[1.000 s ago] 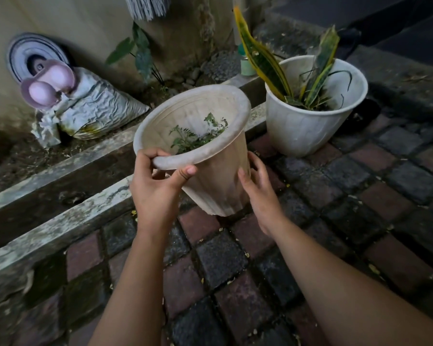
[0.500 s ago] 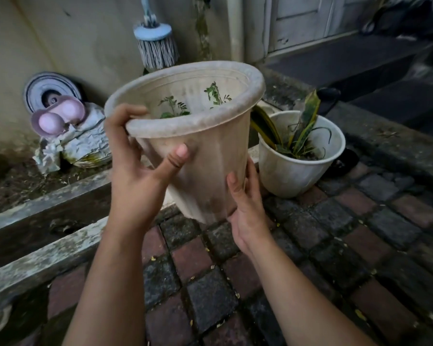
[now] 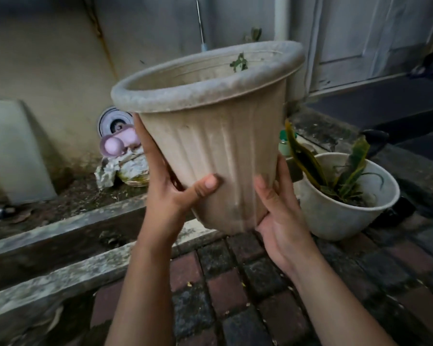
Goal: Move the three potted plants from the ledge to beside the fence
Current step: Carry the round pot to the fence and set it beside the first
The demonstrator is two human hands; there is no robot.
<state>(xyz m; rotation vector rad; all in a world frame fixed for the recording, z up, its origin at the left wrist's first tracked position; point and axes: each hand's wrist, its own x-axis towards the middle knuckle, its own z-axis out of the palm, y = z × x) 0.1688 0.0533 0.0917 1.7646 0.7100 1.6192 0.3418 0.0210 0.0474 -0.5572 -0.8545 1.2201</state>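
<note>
**Pot raised and grip shifted lower**

The beige ribbed pot (image 3: 210, 146) has been lifted higher than a second ago, when its base was near the brick paving (image 3: 235, 283); it is now held well clear of it. The left hand (image 3: 170, 193), earlier hooked over the rim at 9 o'clock, has been moved down onto the pot's lower wall, thumb pressed across the front. The right hand (image 3: 280, 213) has been slid under the base at 5 o'clock. The pot's mouth, earlier tipped toward the camera, is now seen from below the rim, so only a sprig (image 3: 239, 62) is shown. The white pot (image 3: 340, 216) now appears at 3 o'clock, lower than the raised pot.
</note>
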